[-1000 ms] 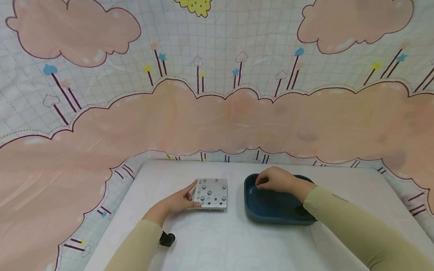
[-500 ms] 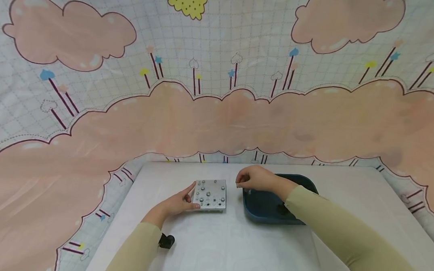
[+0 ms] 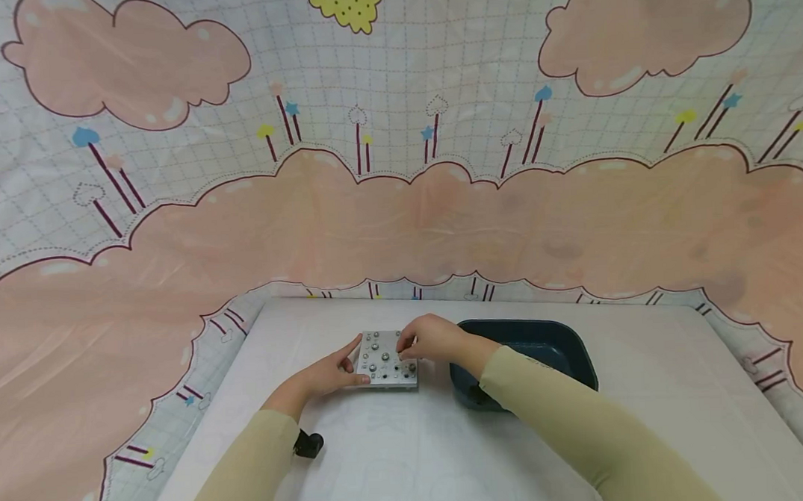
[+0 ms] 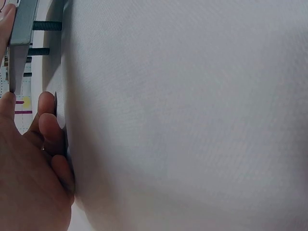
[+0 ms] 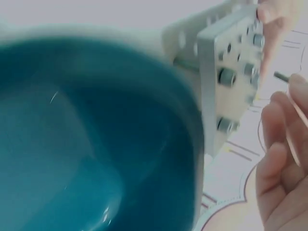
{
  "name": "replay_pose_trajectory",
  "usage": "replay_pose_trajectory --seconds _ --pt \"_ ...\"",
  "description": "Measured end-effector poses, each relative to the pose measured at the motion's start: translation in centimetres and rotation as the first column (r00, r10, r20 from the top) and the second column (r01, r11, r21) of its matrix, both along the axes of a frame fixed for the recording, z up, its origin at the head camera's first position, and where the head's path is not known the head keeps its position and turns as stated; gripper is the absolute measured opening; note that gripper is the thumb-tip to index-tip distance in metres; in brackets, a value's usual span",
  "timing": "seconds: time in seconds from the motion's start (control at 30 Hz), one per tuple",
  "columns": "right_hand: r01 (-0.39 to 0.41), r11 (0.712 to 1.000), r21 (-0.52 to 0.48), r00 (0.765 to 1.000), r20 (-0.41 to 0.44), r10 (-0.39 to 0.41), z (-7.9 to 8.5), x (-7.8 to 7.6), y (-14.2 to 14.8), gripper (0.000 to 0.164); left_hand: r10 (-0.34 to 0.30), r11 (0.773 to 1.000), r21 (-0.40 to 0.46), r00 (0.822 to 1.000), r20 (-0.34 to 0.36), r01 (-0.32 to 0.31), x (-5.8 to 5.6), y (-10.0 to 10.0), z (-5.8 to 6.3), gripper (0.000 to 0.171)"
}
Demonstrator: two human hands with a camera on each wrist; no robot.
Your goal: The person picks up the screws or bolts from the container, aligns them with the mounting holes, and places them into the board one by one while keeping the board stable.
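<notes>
A square metal plate (image 3: pixel 375 358) bears several socket-head screws and holes in its top. My left hand (image 3: pixel 322 375) grips its left side, thumb near the front corner and index finger at the back one. In the left wrist view, threaded screw shanks (image 4: pixel 47 25) stick out beneath the plate. My right hand (image 3: pixel 439 340) is over the plate's right part and pinches a small screw (image 5: pixel 281 77), its dark threaded end pointing out from the fingertips. In the right wrist view that screw is apart from the plate's face (image 5: pixel 208 91).
A dark blue tray (image 3: pixel 554 348) stands to the right of the plate, partly under my right forearm. Something black shows in its front left corner. A small black object (image 3: pixel 309 444) sits by my left sleeve. A patterned cloth (image 3: pixel 400 221) hangs behind the white table (image 3: pixel 384 460).
My right hand has come out of the tray with the small screw and moved left to above the plate. My left hand and the plate have stayed in place.
</notes>
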State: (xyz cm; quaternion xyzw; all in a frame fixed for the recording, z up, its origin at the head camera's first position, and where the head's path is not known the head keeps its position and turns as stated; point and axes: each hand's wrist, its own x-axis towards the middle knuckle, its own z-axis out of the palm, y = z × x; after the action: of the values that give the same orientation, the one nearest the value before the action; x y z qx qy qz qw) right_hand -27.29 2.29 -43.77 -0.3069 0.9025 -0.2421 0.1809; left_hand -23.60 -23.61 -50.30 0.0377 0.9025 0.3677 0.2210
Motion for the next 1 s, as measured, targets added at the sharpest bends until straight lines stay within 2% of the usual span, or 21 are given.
replay_pose_trajectory --seconds 0.13,0.33,0.67,0.87,1.0 --pt "0.018 0.999 0.044 1.0 -0.01 -0.018 0.1 0.5 -1.3 0.006 0.006 1.0 -0.012 1.0 -0.002 -0.006 0.1 -0.1 -0.1 0.103" --pt "0.048 0.993 0.105 0.998 -0.039 -0.044 -0.5 0.9 -2.1 0.005 0.013 1.0 -0.004 1.0 -0.004 -0.013 0.3 0.1 0.0 0.104" --pt "0.072 0.984 0.162 0.996 -0.071 -0.061 -1.7 1.5 -2.2 0.005 -0.007 1.0 0.008 1.0 -0.016 0.007 0.3 0.7 -0.1 0.102" --pt "0.074 0.979 0.191 0.995 -0.081 -0.06 -1.8 1.6 -2.2 0.005 -0.008 1.0 0.004 1.0 -0.011 0.008 0.2 0.8 0.0 0.102" --pt "0.066 0.979 0.192 0.996 -0.077 -0.052 -1.7 1.6 -2.2 0.013 0.003 1.0 0.008 1.0 0.0 -0.003 0.2 0.6 0.1 0.103"
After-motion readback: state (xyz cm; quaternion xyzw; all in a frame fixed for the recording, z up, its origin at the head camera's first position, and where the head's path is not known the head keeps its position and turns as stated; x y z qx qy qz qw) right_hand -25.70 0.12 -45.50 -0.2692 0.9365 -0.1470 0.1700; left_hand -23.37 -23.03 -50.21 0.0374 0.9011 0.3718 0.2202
